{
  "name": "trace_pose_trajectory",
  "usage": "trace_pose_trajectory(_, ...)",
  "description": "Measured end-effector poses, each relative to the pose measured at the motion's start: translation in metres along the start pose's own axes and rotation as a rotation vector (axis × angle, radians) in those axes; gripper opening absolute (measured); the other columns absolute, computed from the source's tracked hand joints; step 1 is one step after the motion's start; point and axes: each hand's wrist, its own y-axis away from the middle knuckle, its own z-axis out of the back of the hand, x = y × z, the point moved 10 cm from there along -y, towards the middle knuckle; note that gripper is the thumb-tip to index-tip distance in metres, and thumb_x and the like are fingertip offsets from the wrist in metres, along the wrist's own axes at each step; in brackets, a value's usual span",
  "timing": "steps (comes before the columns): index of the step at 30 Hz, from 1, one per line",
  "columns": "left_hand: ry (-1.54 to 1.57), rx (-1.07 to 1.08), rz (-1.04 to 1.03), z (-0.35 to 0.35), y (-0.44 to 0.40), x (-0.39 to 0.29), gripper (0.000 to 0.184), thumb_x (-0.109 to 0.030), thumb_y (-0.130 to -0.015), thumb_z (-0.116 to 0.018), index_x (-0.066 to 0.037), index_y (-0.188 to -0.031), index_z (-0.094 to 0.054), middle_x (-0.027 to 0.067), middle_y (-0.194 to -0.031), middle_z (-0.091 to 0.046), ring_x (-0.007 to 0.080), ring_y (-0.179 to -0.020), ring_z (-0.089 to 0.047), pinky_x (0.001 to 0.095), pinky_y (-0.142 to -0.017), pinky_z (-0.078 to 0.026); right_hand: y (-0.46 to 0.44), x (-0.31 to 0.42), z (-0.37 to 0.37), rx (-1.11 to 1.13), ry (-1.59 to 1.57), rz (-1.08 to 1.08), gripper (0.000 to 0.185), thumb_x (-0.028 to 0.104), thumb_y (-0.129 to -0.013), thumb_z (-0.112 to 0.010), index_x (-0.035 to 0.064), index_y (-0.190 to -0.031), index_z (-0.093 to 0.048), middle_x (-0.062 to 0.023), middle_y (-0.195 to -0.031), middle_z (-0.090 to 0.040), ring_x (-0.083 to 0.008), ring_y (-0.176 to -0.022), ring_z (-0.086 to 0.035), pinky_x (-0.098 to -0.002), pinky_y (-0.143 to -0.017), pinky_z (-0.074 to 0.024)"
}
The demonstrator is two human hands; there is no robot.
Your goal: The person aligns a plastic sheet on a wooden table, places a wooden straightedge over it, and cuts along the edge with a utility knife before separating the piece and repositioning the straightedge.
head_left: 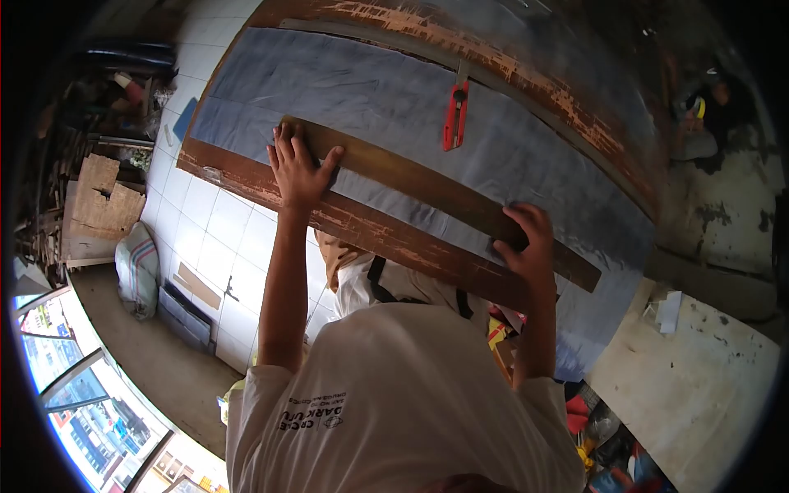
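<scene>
A long, narrow wooden strip (411,182) lies slantwise over a bluish-grey sheet (345,82) on a worn brown table (238,174). My left hand (302,170) rests on the strip's left end, fingers stretched out and thumb spread to the side. Toward the other end, my right hand (530,240) grips the strip, with its fingers curled over the far edge and its thumb on the near side. Beyond the strip, on the sheet, is a red utility knife (455,115) with its blade end pointing away from me. Neither hand touches it.
A pale board (690,370) stands to the right of the table. White floor tiles (201,222) show on the left, with a white sack (136,269) and scrap wood (103,201) beyond. The sheet hangs past the table's right end.
</scene>
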Motion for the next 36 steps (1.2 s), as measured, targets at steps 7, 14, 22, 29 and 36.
trace_pose_trajectory(7, -0.008, -0.032, -0.004, 0.006, 0.001, -0.001, 0.101, -0.076, -0.086, -0.058, 0.005, -0.145, -0.044, 0.0287, -0.155, -0.035, 0.043, -0.152, -0.022, 0.058, -0.123, -0.013, -0.03, 0.02, -0.018, 0.115, 0.028, 0.01, 0.044, 0.017, -0.079, -0.078, 0.0071, -0.121, -0.068, -0.0141, -0.122, -0.061, -0.0347, -0.115, -0.059, -0.0454, -0.098, -0.0475)
trace_pose_trajectory(14, -0.023, -0.014, 0.01, 0.006, 0.001, -0.001, 0.098, -0.072, -0.086, -0.062, 0.003, -0.146, -0.044, 0.0253, -0.157, -0.035, 0.0408, -0.153, -0.021, 0.0558, -0.124, -0.013, -0.078, 0.097, -0.088, 0.3, -0.062, 0.222, 0.038, 0.013, -0.086, -0.073, 0.0064, -0.123, -0.066, -0.0142, -0.132, -0.059, -0.0348, -0.124, -0.055, -0.0463, -0.104, -0.047)
trace_pose_trajectory(22, -0.031, -0.016, 0.008, 0.006, 0.0, -0.002, 0.097, -0.071, -0.086, -0.062, 0.003, -0.146, -0.044, 0.0261, -0.156, -0.036, 0.0413, -0.153, -0.022, 0.0557, -0.123, -0.014, -0.111, 0.137, -0.159, 0.417, 0.048, 0.51, 0.049, 0.02, -0.09, -0.069, 0.0029, -0.134, -0.058, -0.0178, -0.145, -0.052, -0.0365, -0.137, -0.047, -0.0495, -0.115, -0.0386)
trace_pose_trajectory(29, -0.014, 0.005, 0.023, 0.005, -0.002, -0.001, 0.1, -0.073, -0.084, -0.062, 0.006, -0.144, -0.045, 0.0294, -0.154, -0.036, 0.0438, -0.151, -0.025, 0.0572, -0.123, -0.015, -0.118, 0.128, -0.185, 0.438, 0.04, 0.461, 0.05, 0.02, -0.093, -0.065, 0.0009, -0.138, -0.054, -0.0208, -0.151, -0.045, -0.0381, -0.141, -0.043, -0.0551, -0.116, -0.0347)
trace_pose_trajectory(36, -0.039, 0.039, 0.018, 0.003, -0.006, -0.001, 0.1, -0.072, -0.082, -0.065, 0.005, -0.142, -0.046, 0.0288, -0.154, -0.037, 0.044, -0.151, -0.025, 0.0577, -0.122, -0.016, -0.119, 0.119, -0.19, 0.384, 0.007, 0.415, 0.041, 0.014, -0.096, -0.058, -0.0008, -0.134, -0.058, -0.0172, -0.145, -0.054, -0.0354, -0.137, -0.05, -0.0512, -0.114, -0.0405)
